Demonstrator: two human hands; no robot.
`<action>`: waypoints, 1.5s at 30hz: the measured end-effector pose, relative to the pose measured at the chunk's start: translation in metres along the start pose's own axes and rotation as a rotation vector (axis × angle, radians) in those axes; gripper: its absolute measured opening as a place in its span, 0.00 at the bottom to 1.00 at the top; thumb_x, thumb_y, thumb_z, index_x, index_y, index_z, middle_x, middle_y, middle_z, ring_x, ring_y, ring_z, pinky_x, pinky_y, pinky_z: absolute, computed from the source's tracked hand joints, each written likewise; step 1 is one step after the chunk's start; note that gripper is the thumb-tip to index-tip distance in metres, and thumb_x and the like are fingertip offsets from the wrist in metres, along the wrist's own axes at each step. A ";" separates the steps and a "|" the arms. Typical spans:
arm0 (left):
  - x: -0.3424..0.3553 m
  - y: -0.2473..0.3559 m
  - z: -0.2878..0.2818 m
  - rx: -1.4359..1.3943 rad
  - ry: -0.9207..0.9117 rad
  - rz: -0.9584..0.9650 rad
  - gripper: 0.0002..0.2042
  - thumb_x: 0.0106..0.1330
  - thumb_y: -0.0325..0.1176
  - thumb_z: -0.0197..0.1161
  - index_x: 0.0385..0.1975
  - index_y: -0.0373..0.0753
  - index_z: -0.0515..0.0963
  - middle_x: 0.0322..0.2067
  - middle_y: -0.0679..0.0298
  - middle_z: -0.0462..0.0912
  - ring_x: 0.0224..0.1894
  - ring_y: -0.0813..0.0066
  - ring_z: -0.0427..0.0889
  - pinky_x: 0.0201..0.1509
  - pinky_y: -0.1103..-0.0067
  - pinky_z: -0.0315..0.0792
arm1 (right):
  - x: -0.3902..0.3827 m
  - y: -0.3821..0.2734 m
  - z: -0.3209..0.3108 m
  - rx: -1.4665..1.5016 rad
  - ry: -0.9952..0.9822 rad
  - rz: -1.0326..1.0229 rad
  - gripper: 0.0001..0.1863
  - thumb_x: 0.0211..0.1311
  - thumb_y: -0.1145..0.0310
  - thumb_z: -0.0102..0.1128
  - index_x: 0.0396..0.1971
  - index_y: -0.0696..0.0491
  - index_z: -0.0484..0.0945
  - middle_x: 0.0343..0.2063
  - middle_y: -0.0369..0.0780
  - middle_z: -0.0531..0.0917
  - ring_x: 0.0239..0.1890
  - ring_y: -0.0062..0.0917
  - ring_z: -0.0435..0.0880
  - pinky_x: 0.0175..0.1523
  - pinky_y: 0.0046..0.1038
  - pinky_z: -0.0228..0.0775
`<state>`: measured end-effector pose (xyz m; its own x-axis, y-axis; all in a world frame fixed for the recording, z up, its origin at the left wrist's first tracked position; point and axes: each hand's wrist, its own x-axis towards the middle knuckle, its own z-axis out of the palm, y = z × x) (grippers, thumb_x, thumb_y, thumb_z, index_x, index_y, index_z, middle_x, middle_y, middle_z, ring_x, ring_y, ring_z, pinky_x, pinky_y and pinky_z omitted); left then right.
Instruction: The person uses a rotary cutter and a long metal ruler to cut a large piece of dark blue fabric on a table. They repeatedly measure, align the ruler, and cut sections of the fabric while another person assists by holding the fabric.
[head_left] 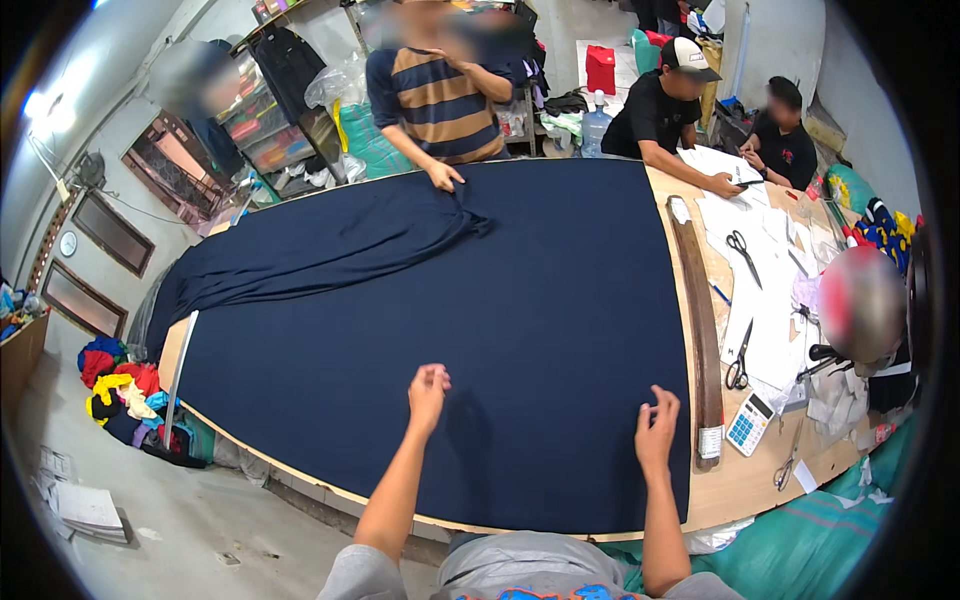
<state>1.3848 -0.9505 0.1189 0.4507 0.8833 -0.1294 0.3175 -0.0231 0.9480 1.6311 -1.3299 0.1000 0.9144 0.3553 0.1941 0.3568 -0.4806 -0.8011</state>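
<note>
A large sheet of dark navy fabric (560,300) is spread flat over a long wooden table. Above its near middle hovers my left hand (428,392), fingers loosely bent and holding nothing I can see. My right hand (656,428) is over the fabric near its right edge, fingers apart and empty. Across the table, a person in a striped shirt has a hand (444,177) on the far side of the cloth, beside a bunched, folded-over part (350,250) that runs to the left end.
Right of the fabric lies a long brown bar (697,340). Beyond it are white paper pieces (735,240), black scissors (741,355), more scissors (790,455) and a calculator (749,422). A metal strip (178,380) crosses the left end. Two people sit at the far right.
</note>
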 end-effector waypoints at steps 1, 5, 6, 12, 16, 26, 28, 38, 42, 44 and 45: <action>0.042 -0.034 -0.029 0.118 0.071 0.073 0.12 0.83 0.37 0.60 0.54 0.36 0.83 0.41 0.62 0.90 0.42 0.76 0.89 0.47 0.76 0.81 | -0.012 -0.019 0.021 0.044 -0.073 -0.013 0.24 0.75 0.79 0.59 0.69 0.55 0.76 0.64 0.47 0.75 0.46 0.33 0.84 0.56 0.36 0.78; 0.147 -0.044 -0.042 0.315 0.211 0.145 0.14 0.78 0.36 0.66 0.58 0.37 0.82 0.50 0.56 0.90 0.49 0.66 0.91 0.56 0.68 0.83 | -0.048 -0.045 0.061 0.183 -0.127 0.018 0.19 0.77 0.80 0.58 0.64 0.55 0.81 0.60 0.44 0.77 0.40 0.24 0.86 0.46 0.26 0.78; 0.172 -0.039 -0.044 0.369 0.204 0.188 0.15 0.77 0.36 0.68 0.59 0.38 0.82 0.54 0.55 0.88 0.51 0.62 0.91 0.59 0.67 0.82 | -0.051 -0.048 0.071 0.234 -0.131 0.072 0.18 0.79 0.81 0.55 0.63 0.56 0.81 0.59 0.43 0.78 0.39 0.23 0.87 0.43 0.24 0.79; 0.302 -0.017 -0.013 0.759 0.187 0.348 0.37 0.72 0.42 0.75 0.78 0.43 0.65 0.75 0.56 0.71 0.75 0.54 0.73 0.74 0.59 0.71 | 0.005 -0.079 0.138 0.460 -0.193 0.307 0.16 0.83 0.78 0.52 0.61 0.55 0.83 0.50 0.39 0.84 0.36 0.20 0.86 0.45 0.24 0.81; 0.368 -0.016 0.005 0.948 0.242 0.329 0.47 0.67 0.47 0.79 0.82 0.44 0.59 0.79 0.55 0.66 0.81 0.51 0.63 0.78 0.56 0.66 | 0.077 -0.102 0.190 0.570 -0.227 0.240 0.14 0.85 0.74 0.51 0.61 0.56 0.82 0.45 0.38 0.86 0.37 0.19 0.86 0.45 0.25 0.80; 0.422 0.076 -0.050 0.588 0.571 0.803 0.18 0.89 0.43 0.48 0.42 0.35 0.76 0.37 0.43 0.83 0.41 0.36 0.83 0.44 0.54 0.75 | 0.180 -0.134 0.295 0.827 -0.541 0.263 0.20 0.80 0.70 0.61 0.67 0.55 0.79 0.56 0.42 0.84 0.49 0.24 0.86 0.57 0.31 0.82; 0.406 0.129 -0.077 0.445 0.505 0.901 0.18 0.89 0.42 0.51 0.42 0.32 0.76 0.30 0.48 0.79 0.31 0.49 0.76 0.40 0.61 0.73 | 0.191 -0.141 0.308 0.815 -0.658 0.299 0.30 0.77 0.62 0.68 0.74 0.52 0.72 0.67 0.47 0.78 0.61 0.33 0.83 0.65 0.37 0.80; 0.206 0.364 0.095 0.015 0.100 1.082 0.12 0.84 0.36 0.57 0.42 0.33 0.79 0.36 0.46 0.83 0.40 0.39 0.83 0.49 0.52 0.77 | 0.143 -0.310 0.412 0.958 -1.030 0.427 0.44 0.71 0.52 0.74 0.77 0.58 0.62 0.75 0.47 0.67 0.79 0.35 0.61 0.84 0.39 0.52; 0.179 0.343 0.148 -0.108 0.136 1.040 0.08 0.81 0.32 0.61 0.42 0.33 0.79 0.39 0.48 0.86 0.42 0.43 0.86 0.50 0.57 0.78 | 0.139 -0.315 0.399 1.277 -0.677 0.321 0.27 0.72 0.65 0.67 0.66 0.62 0.77 0.64 0.42 0.84 0.66 0.33 0.80 0.76 0.36 0.68; 0.124 0.322 0.156 -0.247 0.004 0.987 0.07 0.80 0.31 0.63 0.45 0.33 0.80 0.40 0.51 0.86 0.40 0.53 0.87 0.51 0.64 0.79 | 0.168 -0.255 0.382 1.146 -0.518 -0.079 0.22 0.74 0.68 0.63 0.63 0.62 0.80 0.60 0.46 0.86 0.61 0.38 0.84 0.72 0.39 0.71; 0.095 0.299 0.134 -0.346 -0.130 0.880 0.08 0.80 0.31 0.64 0.47 0.33 0.82 0.40 0.54 0.86 0.39 0.60 0.87 0.53 0.68 0.79 | 0.160 -0.245 0.357 0.880 -0.528 -0.109 0.22 0.75 0.67 0.64 0.63 0.62 0.81 0.57 0.45 0.87 0.59 0.36 0.84 0.70 0.38 0.72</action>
<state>1.6347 -0.9362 0.3515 0.5059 0.5561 0.6594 -0.4344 -0.4962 0.7517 1.6222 -0.8690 0.1249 0.6092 0.7707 0.1870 -0.0284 0.2569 -0.9660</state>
